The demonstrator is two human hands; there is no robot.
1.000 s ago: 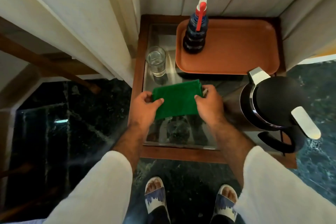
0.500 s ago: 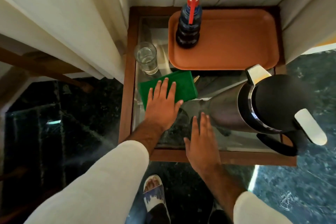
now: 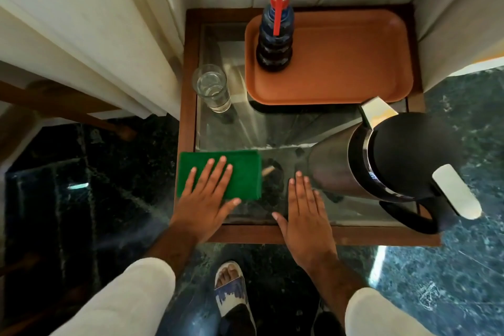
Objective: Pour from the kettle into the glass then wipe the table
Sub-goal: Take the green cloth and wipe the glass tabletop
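Note:
A folded green cloth lies on the front left corner of the glass-topped table. My left hand presses flat on the cloth, fingers spread. Resting flat on the glass near the front edge, my right hand holds nothing. The steel kettle with a black lid stands upright at the table's right front, just right of my right hand. A clear glass with water in it stands near the left rim.
An orange tray at the back of the table carries a blue spray bottle with a red trigger. Curtains hang at the left and behind. The table's wooden frame is at my feet, over a dark marble floor.
My left hand has slid the green cloth from the middle of the table toward the front left corner. My right hand let go of the cloth and now rests flat on the glass.

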